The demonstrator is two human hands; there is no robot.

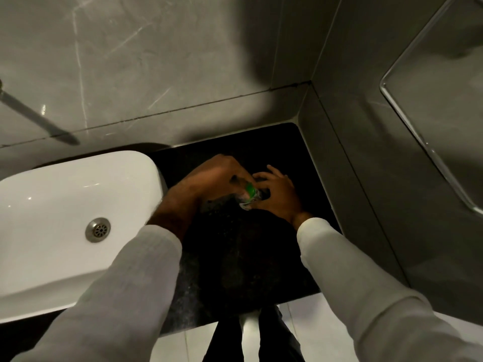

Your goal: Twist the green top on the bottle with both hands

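Fingers of the left hand [217,176] curl down over a small green item [251,189], pinching its upper end, while the right hand [277,190] meets it from the other side with thumb and forefinger closed on the same piece and the remaining fingers fanned loosely upward. Both hands touch each other around it, low over the black countertop [308,163], just right of the basin.

That white sink [65,205] holds nothing but its round metal drain [97,229]; its bowl looks dry, though glare makes that hard to judge.

Bright green shows on the held item, with a pale, shiny edge hanging below it like crinkled wrapping or foil. Its full shape is hidden by the knuckles, and dim light and blur keep any print or label unreadable.

White sleeves [146,278] cover both forearms. A metal spout [39,118] juts in from the left edge, its base cut off. On the right wall a mirror [444,100] is only partly in view. Grey marbled tiles [156,61] back the counter.
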